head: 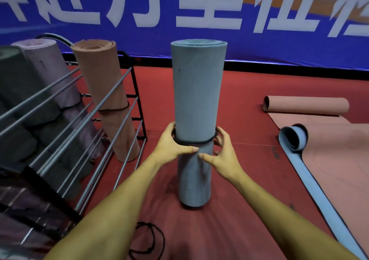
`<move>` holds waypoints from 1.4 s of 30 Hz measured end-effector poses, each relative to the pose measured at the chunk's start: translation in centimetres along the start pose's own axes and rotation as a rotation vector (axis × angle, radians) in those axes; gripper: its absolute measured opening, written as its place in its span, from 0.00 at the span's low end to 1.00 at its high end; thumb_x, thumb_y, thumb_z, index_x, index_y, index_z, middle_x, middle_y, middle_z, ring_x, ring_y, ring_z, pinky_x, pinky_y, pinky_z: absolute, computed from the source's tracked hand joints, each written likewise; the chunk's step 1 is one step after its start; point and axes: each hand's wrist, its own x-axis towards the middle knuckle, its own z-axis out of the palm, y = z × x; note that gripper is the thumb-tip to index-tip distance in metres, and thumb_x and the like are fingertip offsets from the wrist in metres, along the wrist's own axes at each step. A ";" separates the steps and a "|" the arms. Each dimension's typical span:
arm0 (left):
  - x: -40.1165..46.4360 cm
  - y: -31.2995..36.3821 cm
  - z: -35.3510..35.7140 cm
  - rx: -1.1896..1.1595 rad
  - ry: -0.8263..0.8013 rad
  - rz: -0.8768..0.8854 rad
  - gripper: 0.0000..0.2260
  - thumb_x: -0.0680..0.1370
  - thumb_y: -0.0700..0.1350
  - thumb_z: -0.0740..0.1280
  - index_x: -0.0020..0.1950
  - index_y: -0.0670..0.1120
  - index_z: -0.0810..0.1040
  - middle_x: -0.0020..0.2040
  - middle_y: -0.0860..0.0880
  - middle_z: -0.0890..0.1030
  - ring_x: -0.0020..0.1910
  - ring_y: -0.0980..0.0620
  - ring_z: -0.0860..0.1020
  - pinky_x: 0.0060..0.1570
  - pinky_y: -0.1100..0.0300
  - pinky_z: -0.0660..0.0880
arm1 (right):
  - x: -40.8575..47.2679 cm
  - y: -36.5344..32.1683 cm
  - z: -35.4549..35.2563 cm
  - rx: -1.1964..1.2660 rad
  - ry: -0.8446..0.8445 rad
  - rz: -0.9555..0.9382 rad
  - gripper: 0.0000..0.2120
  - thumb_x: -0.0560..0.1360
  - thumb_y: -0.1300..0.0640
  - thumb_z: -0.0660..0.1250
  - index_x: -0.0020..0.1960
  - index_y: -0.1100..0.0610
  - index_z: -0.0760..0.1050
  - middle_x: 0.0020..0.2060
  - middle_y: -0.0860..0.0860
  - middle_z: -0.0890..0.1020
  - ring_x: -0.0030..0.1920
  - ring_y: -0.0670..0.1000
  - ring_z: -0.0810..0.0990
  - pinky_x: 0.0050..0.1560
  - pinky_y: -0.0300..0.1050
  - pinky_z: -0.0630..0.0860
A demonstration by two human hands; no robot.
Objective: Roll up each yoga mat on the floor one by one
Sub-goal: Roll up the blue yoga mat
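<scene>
Blue-grey foam, rolled into a tight upright yoga mat (196, 108), is stood on end on the red floor (249, 104). It is clasped at mid-height from both sides by the left hand (172, 146) and right hand (223, 152), whose fingers are hooked in a black elastic band (194, 142) ringing the roll. Left of this roll a black metal rack (83, 132) is filled with rolled mats; right of it a half-unrolled pink mat (327, 152) is spread.

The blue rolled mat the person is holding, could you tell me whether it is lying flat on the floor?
No, the blue rolled mat stands upright on the red floor, with a black band around it.
</scene>
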 end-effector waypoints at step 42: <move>-9.4 19.6 -32.2 0.410 0.560 0.307 0.41 0.60 0.56 0.83 0.71 0.64 0.71 0.60 0.62 0.81 0.58 0.55 0.81 0.56 0.47 0.81 | 4.8 -41.6 13.3 0.245 -0.059 -0.485 0.50 0.72 0.52 0.82 0.83 0.50 0.53 0.77 0.49 0.68 0.73 0.48 0.72 0.69 0.46 0.75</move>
